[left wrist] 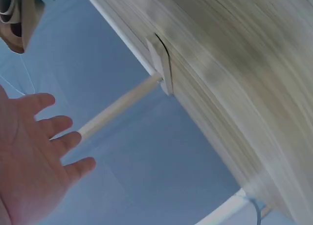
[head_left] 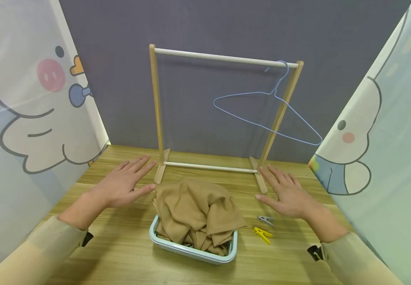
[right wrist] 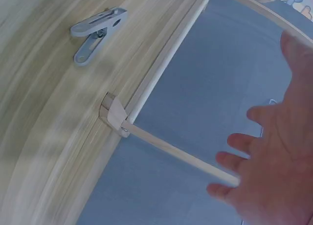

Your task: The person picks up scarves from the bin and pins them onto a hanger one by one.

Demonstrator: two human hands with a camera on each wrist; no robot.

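My left hand (head_left: 125, 184), palm down with fingers spread, holds nothing; its thumb tip is beside the brown cloth (head_left: 198, 209) in the head view. That cloth lies bunched in a light blue basket (head_left: 191, 252) and drapes over its right rim. On the other side, my right hand (head_left: 286, 194) is also spread flat and holds nothing, its fingertips near the right foot of the rack. A grey clothespin (head_left: 266, 220) and a yellow clothespin (head_left: 262, 235) lie on the table just below it. In the right wrist view the grey clothespin (right wrist: 98, 34) shows large.
Behind the basket stands a wooden rack (head_left: 157, 107) with a white top bar (head_left: 223, 57) and a lower bar. A blue wire hanger (head_left: 262, 126) hangs at the bar's right end. Printed curtains flank the wooden table (head_left: 120, 245), with a dark grey panel (head_left: 219, 23) behind.
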